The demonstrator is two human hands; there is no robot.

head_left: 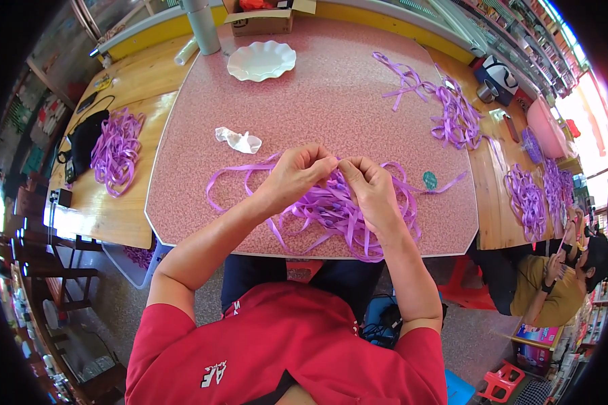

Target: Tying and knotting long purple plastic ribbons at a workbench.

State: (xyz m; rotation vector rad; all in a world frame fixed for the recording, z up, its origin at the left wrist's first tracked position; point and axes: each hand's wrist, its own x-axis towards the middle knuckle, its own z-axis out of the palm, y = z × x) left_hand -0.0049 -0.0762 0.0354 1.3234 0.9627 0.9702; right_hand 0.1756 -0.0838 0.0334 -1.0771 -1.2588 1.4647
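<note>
A tangled heap of purple ribbon (324, 216) lies on the pink table in front of me, with loops reaching left and a loose end reaching right. My left hand (300, 172) is above the heap, thumb and fingers pinched together. Fingertip to fingertip with it, my right hand (366, 185) pinches from the other side. Purple ribbon shows right at and below the fingertips. The exact bit held between them is partly hidden by the fingers.
Crumpled white paper (238, 140) and a green round piece (430, 179) lie beside the heap. Farther off are a scalloped white plate (261, 61), a cylindrical bottle (201, 27) and a cardboard box (262, 22). More ribbon bundles (117, 150) lie on both sides. At right, a co-worker (554, 283) handles ribbon.
</note>
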